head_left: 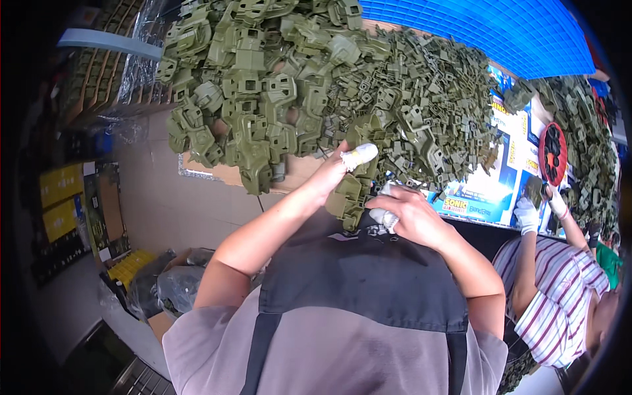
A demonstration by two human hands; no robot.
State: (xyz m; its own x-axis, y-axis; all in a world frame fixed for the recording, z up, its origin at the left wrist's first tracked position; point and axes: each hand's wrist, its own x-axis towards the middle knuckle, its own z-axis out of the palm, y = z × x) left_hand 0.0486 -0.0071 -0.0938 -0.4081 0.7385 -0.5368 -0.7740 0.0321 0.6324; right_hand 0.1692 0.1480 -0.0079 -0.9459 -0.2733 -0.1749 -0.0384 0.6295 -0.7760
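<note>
A long olive-green plastic part (354, 191) with ribs and open pockets is held upright in front of my black apron. My left hand (337, 170) grips its upper left side, the thumb in a white finger cover lying across its face. My right hand (411, 216) is at the part's lower right edge, its fingers curled in and partly wrapped in white covers. What those fingers pinch, if anything, is hidden. Just beyond both hands spreads a heap of small green plastic parts (421, 92). To its left lie larger green vehicle-body shells (257, 99), piled on one another.
A blue plastic crate (487, 29) stands at the far right. Blue-and-white printed boxes (477, 191) lie right of my hands. A co-worker in a striped shirt (559, 289) works there with white gloves, near a red round tray (553, 155). Plastic bags (178, 286) lie at lower left.
</note>
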